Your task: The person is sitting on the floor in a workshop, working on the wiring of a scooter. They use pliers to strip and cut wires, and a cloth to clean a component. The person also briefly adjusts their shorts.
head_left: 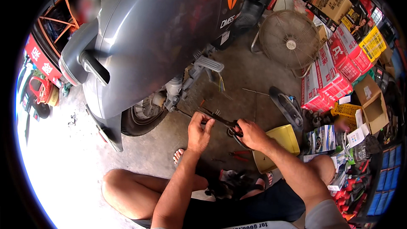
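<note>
My left hand (199,130) is closed round a slim dark bar (217,116) below the grey scooter's rear side (157,38). My right hand (250,135) grips a dark tool (235,130) at the bar's right end; its exact shape is unclear. A thin dark rod (184,113) runs from the metal linkage (174,97) toward my left hand, partly hidden by it. The scooter's wheel (145,118) and a metal footrest (210,64) are just beyond my hands. Red-handled pliers (241,156) lie on the floor near a yellow tray (284,138).
A floor fan (290,34), stacked red-and-white boxes (322,80), an open cardboard box (369,101) and assorted parts line the right side. A black plastic piece (286,104) and a long thin tool (254,91) lie on the floor. A red basket (42,89) is at far left.
</note>
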Demonstrator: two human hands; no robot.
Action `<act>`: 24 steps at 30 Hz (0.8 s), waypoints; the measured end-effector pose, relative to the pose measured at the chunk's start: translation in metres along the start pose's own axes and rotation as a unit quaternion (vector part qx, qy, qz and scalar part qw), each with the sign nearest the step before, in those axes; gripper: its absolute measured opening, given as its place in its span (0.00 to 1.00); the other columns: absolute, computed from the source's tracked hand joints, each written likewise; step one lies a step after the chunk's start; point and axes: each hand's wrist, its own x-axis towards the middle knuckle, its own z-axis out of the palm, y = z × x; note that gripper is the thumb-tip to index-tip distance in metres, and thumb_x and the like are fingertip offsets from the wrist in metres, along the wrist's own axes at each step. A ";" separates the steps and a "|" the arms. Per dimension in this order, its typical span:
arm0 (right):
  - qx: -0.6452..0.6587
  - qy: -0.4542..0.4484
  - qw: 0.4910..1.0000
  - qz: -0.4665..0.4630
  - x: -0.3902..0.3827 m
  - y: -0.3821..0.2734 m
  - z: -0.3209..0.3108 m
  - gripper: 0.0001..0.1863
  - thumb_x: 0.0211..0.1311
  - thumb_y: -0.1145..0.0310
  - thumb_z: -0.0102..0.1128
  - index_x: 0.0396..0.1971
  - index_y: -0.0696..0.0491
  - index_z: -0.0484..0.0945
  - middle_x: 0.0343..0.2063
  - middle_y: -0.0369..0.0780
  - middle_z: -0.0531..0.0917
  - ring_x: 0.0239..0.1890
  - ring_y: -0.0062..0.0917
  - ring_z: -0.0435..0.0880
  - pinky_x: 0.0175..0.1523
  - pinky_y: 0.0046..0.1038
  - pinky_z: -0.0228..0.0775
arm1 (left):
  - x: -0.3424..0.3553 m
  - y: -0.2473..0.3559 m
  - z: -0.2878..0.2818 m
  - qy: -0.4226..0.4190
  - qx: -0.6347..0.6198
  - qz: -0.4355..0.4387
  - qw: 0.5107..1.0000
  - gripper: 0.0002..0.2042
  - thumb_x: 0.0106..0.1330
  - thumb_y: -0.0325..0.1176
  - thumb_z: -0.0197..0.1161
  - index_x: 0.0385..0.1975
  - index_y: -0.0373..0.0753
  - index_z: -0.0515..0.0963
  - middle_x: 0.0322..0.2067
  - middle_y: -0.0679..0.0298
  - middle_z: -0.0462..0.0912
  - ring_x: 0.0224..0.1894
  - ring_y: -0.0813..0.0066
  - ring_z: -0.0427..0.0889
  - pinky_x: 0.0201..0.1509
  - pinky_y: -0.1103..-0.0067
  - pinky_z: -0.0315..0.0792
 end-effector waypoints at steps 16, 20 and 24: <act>-0.110 -0.005 0.984 -0.137 0.042 -0.029 -0.035 0.19 0.47 0.69 0.67 0.36 0.56 0.67 0.36 0.42 0.75 0.39 0.42 0.79 0.40 0.43 0.71 | -0.002 -0.008 -0.024 0.019 -0.216 -0.094 0.972 0.05 0.64 0.23 0.59 0.37 0.31 0.77 0.27 0.69 0.77 0.30 0.83 0.73 0.36 0.83 0.69; -0.121 0.002 0.976 -0.183 0.055 -0.034 -0.029 0.20 0.47 0.71 0.66 0.38 0.57 0.66 0.37 0.43 0.74 0.40 0.42 0.78 0.39 0.43 0.71 | -0.001 -0.002 -0.043 -0.016 -0.247 -0.114 0.962 0.05 0.64 0.23 0.58 0.37 0.33 0.77 0.26 0.71 0.77 0.29 0.84 0.72 0.36 0.84 0.68; -0.135 0.000 0.971 -0.197 0.061 -0.044 -0.026 0.20 0.47 0.71 0.66 0.38 0.58 0.66 0.36 0.43 0.73 0.40 0.42 0.78 0.39 0.43 0.71 | -0.003 0.000 -0.051 -0.016 -0.229 -0.116 0.966 0.04 0.64 0.23 0.58 0.36 0.33 0.77 0.26 0.71 0.77 0.29 0.85 0.72 0.36 0.85 0.68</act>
